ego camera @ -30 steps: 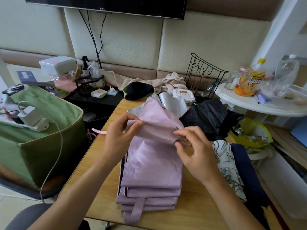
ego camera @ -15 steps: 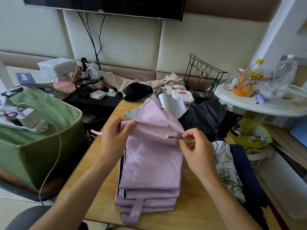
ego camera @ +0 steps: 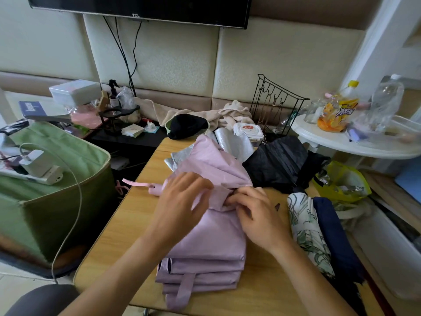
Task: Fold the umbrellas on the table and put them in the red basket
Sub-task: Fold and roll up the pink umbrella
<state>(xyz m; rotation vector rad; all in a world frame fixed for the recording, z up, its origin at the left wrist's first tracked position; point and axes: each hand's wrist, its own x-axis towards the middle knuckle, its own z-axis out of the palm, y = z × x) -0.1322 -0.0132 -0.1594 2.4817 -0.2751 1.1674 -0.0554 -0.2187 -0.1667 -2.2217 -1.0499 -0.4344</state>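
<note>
Both hands have dropped lower onto the lilac umbrella (ego camera: 205, 242) since a second ago, and the raised panel they were holding up between them now lies pulled down toward the stack of pleats. I read this as one more flap being laid flat, so the folding of this umbrella looks well along but not finished: its strap (ego camera: 182, 290) hangs loose at the near edge, not yet wrapped.

Nearest the camera, the folded pleats sit stacked on the wooden table (ego camera: 127, 224), directly under and between the forearms. The left hand (ego camera: 180, 208) rests on the cloth with fingers slightly spread, and seems to press the fabric down; whether its thumb also pinches a fold I cannot tell, as it is blurred. The right hand (ego camera: 257, 215) has its fingers curled and pinches a gathered edge of the lilac cloth at the middle of the umbrella. The pink handle (ego camera: 155, 189) with its wrist loop pokes out just left of the left hand.

Beside the right forearm lie a leaf-print umbrella (ego camera: 307, 233) and a navy umbrella (ego camera: 335, 236), touching one another. Farther back, a black umbrella (ego camera: 282, 165) sprawls unfolded behind the right hand, with a silver lining (ego camera: 232, 144) showing behind the lilac canopy.

No red basket is in view; a green fabric bin (ego camera: 57, 179) stands to the left of the table. At least the black one remains to be folded.
</note>
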